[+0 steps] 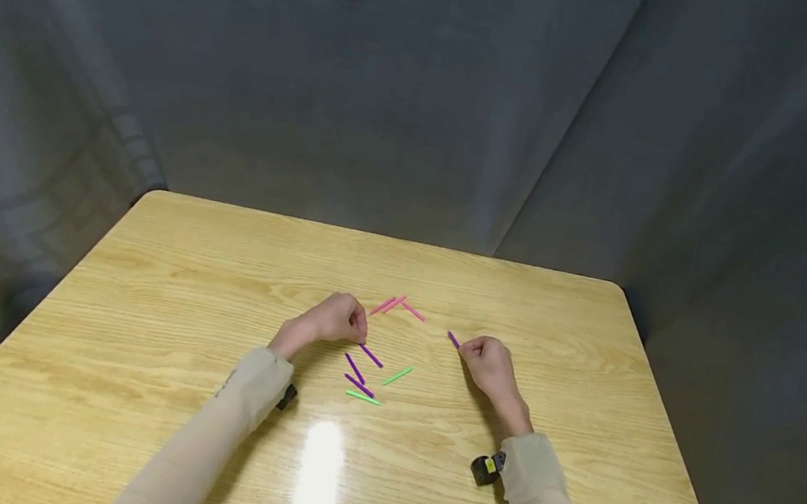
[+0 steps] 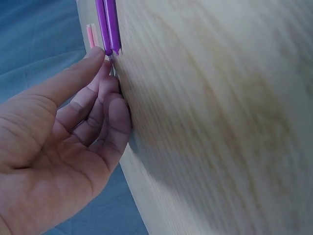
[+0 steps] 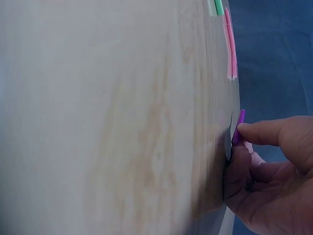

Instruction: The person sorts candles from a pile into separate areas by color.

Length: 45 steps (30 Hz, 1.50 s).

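My left hand (image 1: 335,319) is low over the table, thumb and fingertips pinching the far end of a thin purple stick (image 1: 372,357). In the left wrist view, the left hand's thumb (image 2: 80,73) meets the end of the purple sticks (image 2: 112,27), which overlap there. To the right, my right hand (image 1: 491,365) pinches another purple stick (image 1: 453,340) between thumb and finger, its tip pointing away and to the left. That same purple stick (image 3: 239,125) shows in the right wrist view, close over the tabletop.
Pink sticks (image 1: 413,311) lie at the back between the hands. Nearer are two more purple sticks (image 1: 355,368), a slanted green stick (image 1: 398,376) and another green stick (image 1: 363,397). The wooden table (image 1: 222,255) ends at a dark grey curtain (image 1: 362,96).
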Available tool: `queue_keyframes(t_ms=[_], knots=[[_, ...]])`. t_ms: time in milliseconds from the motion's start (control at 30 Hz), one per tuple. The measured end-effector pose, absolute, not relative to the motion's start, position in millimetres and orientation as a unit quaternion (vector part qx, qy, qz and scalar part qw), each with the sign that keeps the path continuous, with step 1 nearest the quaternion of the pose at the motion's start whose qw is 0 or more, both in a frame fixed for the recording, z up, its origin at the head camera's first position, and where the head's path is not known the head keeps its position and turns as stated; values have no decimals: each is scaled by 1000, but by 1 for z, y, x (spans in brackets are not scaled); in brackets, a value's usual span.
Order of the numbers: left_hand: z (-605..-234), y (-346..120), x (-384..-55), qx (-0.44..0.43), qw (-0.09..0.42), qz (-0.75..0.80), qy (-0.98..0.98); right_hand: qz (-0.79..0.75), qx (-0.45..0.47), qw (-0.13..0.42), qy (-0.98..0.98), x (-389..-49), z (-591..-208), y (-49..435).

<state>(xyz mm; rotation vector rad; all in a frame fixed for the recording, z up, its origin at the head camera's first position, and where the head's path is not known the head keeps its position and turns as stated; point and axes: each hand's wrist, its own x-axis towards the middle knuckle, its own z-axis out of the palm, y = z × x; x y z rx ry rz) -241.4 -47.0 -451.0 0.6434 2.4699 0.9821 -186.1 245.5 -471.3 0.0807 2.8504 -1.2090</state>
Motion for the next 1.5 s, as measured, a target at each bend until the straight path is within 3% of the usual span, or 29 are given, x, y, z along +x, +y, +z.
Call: queue_keyframes(t_ms=[1367, 1500], knots=[[-454, -48, -236, 271, 160, 350, 882, -389, 27, 34, 920, -192, -470, 253], [-454, -48, -234, 271, 155, 350, 883, -427, 30, 55, 902, -191, -470, 255]])
